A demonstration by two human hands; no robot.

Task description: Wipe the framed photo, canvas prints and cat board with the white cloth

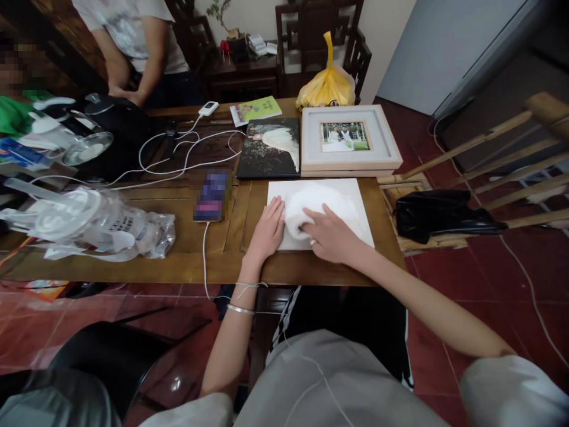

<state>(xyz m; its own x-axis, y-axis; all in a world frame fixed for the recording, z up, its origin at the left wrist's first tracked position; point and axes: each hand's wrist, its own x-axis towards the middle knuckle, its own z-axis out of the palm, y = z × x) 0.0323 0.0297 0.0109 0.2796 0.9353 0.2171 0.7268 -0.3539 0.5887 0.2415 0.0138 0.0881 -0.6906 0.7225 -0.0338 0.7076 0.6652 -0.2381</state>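
A plain white board [362, 228] lies flat at the front edge of the wooden table, in front of me. On it is a bunched white cloth or tissue [297, 210], smeared by motion. My right hand [331, 234], with a ring on one finger, presses this wad from the right, its fingertips sunk into the white folds. My left hand [269, 228] lies flat over the board's left edge, fingers stretched out and close together, right beside the wad. Part of the board is hidden under the wad and both hands.
Behind the board lie a white picture frame [351, 160] and a dark photo panel [271, 148]. A yellow bag [329, 86] stands farther back. To the left are a charging phone [212, 196], white cables and a bagged plastic cup [75, 213]. Two people are across the table.
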